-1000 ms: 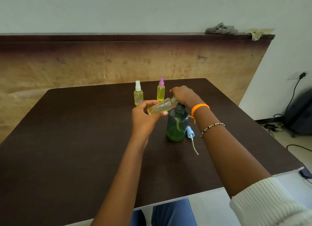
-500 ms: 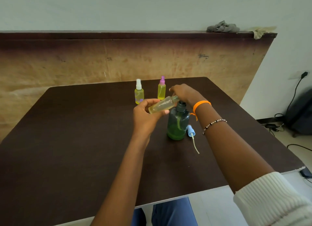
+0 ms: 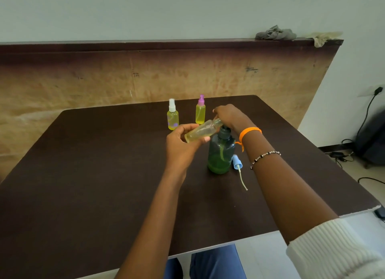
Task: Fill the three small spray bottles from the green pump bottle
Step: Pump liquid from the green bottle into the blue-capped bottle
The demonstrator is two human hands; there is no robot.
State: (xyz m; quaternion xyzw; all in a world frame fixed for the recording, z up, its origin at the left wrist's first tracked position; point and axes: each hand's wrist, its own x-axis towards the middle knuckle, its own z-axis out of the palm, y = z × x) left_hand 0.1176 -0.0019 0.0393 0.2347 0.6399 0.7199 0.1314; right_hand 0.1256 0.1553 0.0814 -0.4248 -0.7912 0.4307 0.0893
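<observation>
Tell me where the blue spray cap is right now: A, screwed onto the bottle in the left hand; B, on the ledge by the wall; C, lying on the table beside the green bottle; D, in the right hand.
C: the blue cap lies on the table just right of the green bottle, its tube trailing toward the person.

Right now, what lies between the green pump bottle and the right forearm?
Head view: a blue spray cap with its pale dip tube lies on the dark brown table, just right of the translucent green pump bottle and left of the forearm.
</observation>
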